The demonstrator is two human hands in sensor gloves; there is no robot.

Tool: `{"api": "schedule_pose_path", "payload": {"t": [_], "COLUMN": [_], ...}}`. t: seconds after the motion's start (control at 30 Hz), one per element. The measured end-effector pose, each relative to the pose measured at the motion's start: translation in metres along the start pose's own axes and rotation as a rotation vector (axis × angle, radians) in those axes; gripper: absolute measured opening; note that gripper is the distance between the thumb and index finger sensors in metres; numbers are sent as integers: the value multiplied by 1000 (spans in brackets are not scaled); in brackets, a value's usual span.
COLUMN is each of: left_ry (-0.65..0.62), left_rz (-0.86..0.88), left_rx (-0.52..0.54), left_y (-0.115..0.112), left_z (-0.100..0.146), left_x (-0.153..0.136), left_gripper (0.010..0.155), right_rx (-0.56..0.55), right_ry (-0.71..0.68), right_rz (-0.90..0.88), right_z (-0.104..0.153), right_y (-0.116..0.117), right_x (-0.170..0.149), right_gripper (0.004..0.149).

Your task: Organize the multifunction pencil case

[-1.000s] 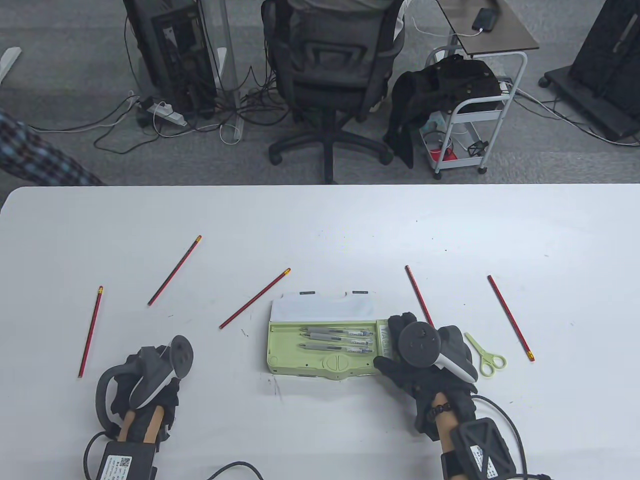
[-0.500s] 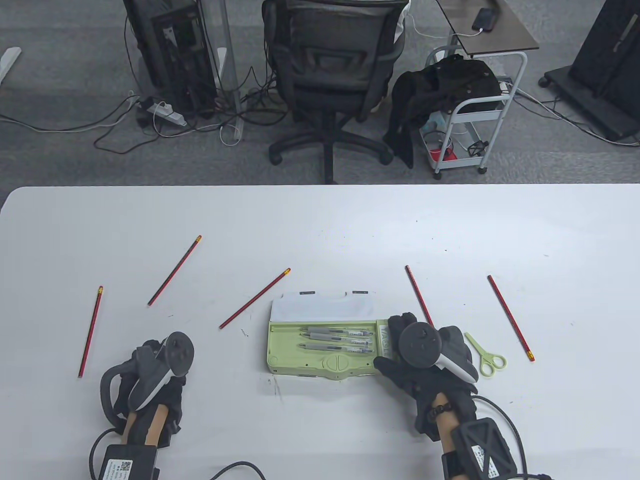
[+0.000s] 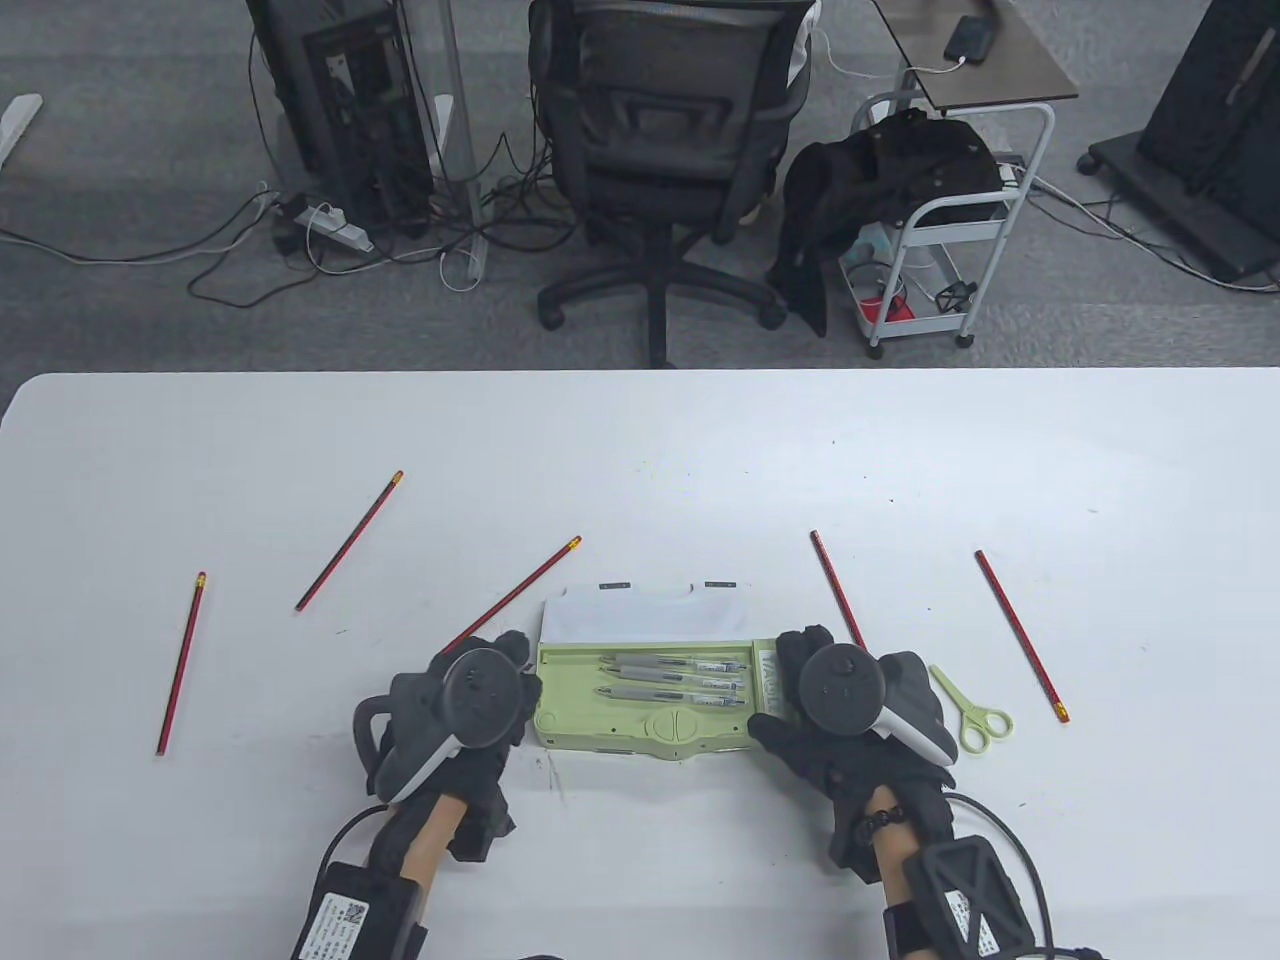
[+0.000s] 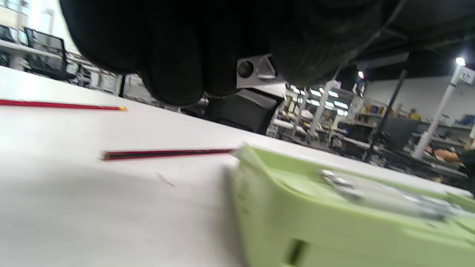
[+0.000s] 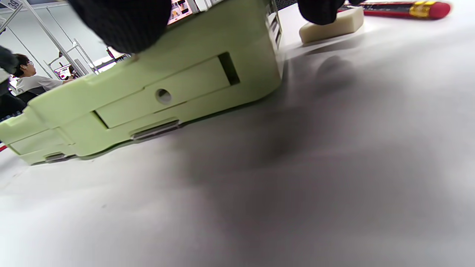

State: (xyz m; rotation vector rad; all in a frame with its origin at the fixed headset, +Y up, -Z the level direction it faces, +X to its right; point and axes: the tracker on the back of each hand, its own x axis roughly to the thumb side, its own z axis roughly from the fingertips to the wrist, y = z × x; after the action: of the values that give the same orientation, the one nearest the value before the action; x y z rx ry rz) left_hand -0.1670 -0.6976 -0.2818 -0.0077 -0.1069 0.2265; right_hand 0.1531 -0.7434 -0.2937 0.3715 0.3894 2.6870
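Note:
The green pencil case (image 3: 645,722) lies open near the table's front edge, white lid (image 3: 640,615) folded back, with several grey pens (image 3: 675,680) in its tray. My right hand (image 3: 835,705) grips the case's right end, thumb (image 5: 122,22) on the front rim of the case (image 5: 148,92). My left hand (image 3: 470,700) sits just off the case's left end; its gloved fingers (image 4: 178,66) hang above the table and hold nothing, with the case (image 4: 334,222) beside them. Red pencils lie loose: far left (image 3: 182,662), left (image 3: 350,540), by the lid (image 3: 520,590), and two on the right (image 3: 838,590) (image 3: 1020,635).
Small green scissors (image 3: 972,708) lie right of my right hand. A white eraser (image 5: 332,20) rests on the table by the case's right end. An office chair (image 3: 660,150) and a trolley (image 3: 940,230) stand beyond the table's far edge.
My left hand has moved right, from the table's front left to the case's left end. The right hand and the case have stayed put.

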Motion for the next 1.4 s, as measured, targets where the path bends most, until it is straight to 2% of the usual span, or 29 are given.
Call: {"api": "schedule_pose_path", "payload": {"t": [0.2, 0.37, 0.5, 0.63, 0.87, 0.93, 1.1, 1.2, 1.33, 1.4], "left_ry": [-40, -58, -75, -90, -80, -82, 16, 93, 201, 251], "left_rz": [-123, -191, -208, -290, -319, -296, -178, -94, 55, 77], "left_rx": [-35, -37, -14, -29, -40, -44, -4, -56, -168, -226], "left_y": [-16, -26, -28, -31, -32, -29, -18, -11, 0, 2], "left_z": [-10, -8, -6, -4, -2, -1, -7, -19, -47, -61], "left_x": [27, 30, 33, 41, 43, 41, 23, 9, -6, -8], "left_gripper": [48, 48, 47, 47, 51, 53, 56, 57, 58, 59], "right_rx": [2, 5, 8, 11, 15, 14, 26, 31, 40, 46], "right_ry": [-1, 1, 2, 2, 3, 4, 4, -1, -5, -7], "right_rz": [-4, 0, 7, 18, 24, 25, 20, 3, -10, -25], "right_z": [0, 0, -1, -1, -1, -1, -2, -3, -3, -3], "right_y": [0, -1, -1, -1, -1, -1, -1, -2, -3, -4], "right_x": [0, 0, 0, 1, 1, 1, 3, 3, 4, 3], "right_gripper": [89, 89, 89, 90, 90, 90, 90, 89, 87, 87]}}
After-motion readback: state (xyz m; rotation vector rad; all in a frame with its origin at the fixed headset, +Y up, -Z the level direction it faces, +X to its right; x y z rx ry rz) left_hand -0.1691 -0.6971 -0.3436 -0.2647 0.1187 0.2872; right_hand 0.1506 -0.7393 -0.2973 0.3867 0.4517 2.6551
